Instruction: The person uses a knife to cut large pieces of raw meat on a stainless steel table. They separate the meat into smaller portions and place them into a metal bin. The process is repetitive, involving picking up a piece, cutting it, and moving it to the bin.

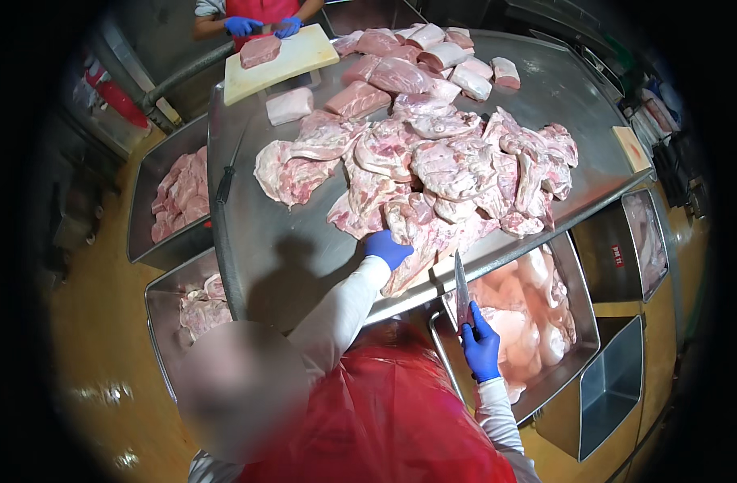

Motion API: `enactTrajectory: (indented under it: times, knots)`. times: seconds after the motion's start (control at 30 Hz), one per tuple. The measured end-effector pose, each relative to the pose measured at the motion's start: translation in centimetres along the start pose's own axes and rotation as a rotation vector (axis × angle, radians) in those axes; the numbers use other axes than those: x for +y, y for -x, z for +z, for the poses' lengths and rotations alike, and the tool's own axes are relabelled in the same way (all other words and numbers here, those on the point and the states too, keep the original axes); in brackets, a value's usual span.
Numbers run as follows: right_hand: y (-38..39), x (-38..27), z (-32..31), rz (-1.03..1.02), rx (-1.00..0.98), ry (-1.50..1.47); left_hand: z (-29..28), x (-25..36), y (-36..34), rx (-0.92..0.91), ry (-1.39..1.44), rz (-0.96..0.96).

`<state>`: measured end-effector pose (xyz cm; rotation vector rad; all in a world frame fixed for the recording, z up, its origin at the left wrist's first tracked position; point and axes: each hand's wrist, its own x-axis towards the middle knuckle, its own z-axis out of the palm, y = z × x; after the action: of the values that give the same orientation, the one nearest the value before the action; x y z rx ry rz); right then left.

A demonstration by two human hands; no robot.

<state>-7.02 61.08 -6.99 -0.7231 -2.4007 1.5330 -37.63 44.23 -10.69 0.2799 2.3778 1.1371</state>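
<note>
My left hand (389, 249), in a blue glove, is closed on the near edge of a piece of raw meat (421, 245) at the table's front edge. In my right hand (482, 348), also blue-gloved, is a knife (462, 288), its blade pointing up and away, just right of that piece. Beyond my left hand, a heap of pale pink raw meat slabs (453, 167) covers the middle of the metal table (260, 233). Part of my left fingers is hidden against the meat.
Trimmed meat blocks (401, 75) lie at the back. A co-worker's gloved hands (244, 26) work over a block on a white cutting board (320, 55). A sharpening steel (226, 181) rests on the left edge. Metal tubs (582, 322) with meat flank the table; a bin (610, 382) stands lower right.
</note>
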Motion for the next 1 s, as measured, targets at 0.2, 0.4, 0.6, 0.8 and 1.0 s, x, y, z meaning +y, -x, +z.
enactTrajectory:
  times: [0.2,0.4,0.6,0.8,1.0]
  knots:
    - [-1.3,-1.5,0.6,-0.076,-0.141,0.120,-4.4,-7.7,3.2,0.119,0.126,0.048]
    - [-3.7,-2.7,4.0,-0.311,-0.427,0.419,-9.5,-12.1,11.7,0.178,0.132,-0.227]
    - [-4.9,-3.8,6.7,-0.457,-0.536,0.564,-10.4,-8.9,14.5,0.619,-0.326,0.322]
    - [-4.2,-6.6,8.3,-0.434,-0.533,0.710,-12.2,-11.5,11.1,0.508,-0.341,0.174]
    - [-2.5,-9.6,10.5,-0.459,-0.422,0.577,-15.8,-12.8,9.6,0.288,-0.374,0.208]
